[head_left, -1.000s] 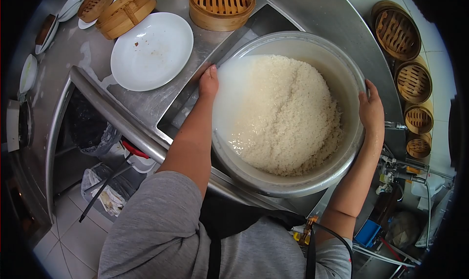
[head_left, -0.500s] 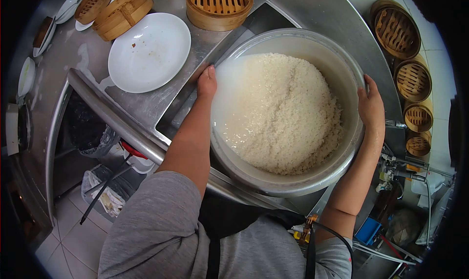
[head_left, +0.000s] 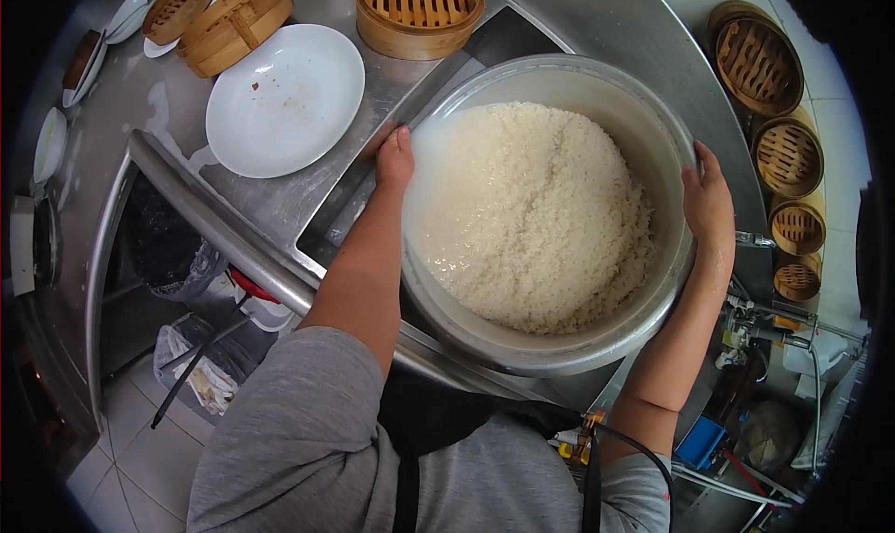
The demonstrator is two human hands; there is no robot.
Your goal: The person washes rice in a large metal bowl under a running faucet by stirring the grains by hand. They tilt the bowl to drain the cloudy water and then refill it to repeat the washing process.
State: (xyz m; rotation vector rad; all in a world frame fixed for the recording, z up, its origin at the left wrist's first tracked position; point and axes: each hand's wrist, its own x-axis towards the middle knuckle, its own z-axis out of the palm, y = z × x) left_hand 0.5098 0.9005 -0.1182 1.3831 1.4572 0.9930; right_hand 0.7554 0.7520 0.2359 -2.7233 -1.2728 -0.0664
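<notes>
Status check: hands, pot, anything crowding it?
Left hand, right hand gripping opposite sides of pot. Rice heaped, cloudy water toward left hand. White plate on counter, apart from pot.

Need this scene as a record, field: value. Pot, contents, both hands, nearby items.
vessel: large metal pot, apparently tilted leftward
contents: rice, heaped toward the right; cloudy water at the left
left hand: holding the pot's left edge, fingers partly hidden
right hand: holding the right edge
left of pot: white plate with crumbs
far right: four bamboo steamers in a row
</notes>
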